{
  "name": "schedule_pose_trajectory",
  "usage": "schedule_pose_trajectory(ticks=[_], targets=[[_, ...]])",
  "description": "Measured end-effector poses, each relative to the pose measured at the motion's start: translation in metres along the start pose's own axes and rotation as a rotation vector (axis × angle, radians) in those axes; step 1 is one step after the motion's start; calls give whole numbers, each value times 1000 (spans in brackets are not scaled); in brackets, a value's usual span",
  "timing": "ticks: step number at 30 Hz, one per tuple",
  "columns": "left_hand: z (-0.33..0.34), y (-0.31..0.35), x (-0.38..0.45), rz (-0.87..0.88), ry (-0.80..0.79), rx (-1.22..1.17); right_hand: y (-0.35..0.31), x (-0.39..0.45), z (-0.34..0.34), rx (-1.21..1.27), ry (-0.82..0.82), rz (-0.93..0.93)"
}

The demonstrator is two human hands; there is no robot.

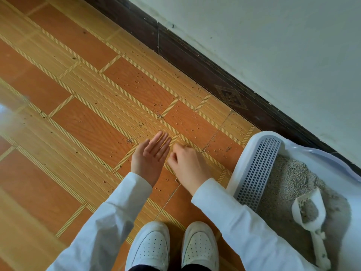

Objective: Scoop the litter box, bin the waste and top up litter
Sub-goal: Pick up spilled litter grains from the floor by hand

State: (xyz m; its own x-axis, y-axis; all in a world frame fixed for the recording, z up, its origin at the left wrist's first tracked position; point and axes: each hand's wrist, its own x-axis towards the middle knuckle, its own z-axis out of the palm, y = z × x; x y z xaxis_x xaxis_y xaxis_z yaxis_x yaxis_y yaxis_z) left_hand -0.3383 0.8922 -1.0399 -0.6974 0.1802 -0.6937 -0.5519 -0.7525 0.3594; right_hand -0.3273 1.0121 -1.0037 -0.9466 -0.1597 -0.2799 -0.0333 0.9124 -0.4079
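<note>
Head view, the only one: the person crouches over a tiled floor [93, 130], white shoes [150, 245] at the bottom of the frame, with the litter box [244, 165] as the landmark at the lower right against the dark skirting board [195, 61]. Inside the box grey litter [293, 177] is heaped, and a white scoop [308, 210] lies on it, bowl loaded with clumped grey matter, its long axis running from the bowl toward the near end of the box, handle nearest the person. A perforated panel [257, 169] lines the box's left wall. Stray granules [156, 106] are scattered over the floor left of the box and toward the skirting. The right hand [187, 165], just left of the box, is knuckles up with its fingers [175, 149] drawn narrowly together at the floor, apparently pinching up granules, though whether any are held cannot be told. The left hand [150, 159], farther left of the box and close beside the right one, is palm up with fingers spread wide and nothing visible in it, seemingly a cup for the gathered grains. The scoop lies to the right of both hands, so the right hand is plainly nearer to it and would meet the handle first.
</note>
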Motion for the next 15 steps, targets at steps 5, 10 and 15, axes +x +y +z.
schedule_pose_trajectory(ticks=[5,10,15], targets=[[-2,8,-8,-92,-49,-17,-27,-11,-1,96,47,-184],[-6,21,-27,-57,-75,-102,-20,-18,-23,223,161,-178],[-14,30,-43,-8,-75,-186,29,-9,-30,-139,-93,278]])
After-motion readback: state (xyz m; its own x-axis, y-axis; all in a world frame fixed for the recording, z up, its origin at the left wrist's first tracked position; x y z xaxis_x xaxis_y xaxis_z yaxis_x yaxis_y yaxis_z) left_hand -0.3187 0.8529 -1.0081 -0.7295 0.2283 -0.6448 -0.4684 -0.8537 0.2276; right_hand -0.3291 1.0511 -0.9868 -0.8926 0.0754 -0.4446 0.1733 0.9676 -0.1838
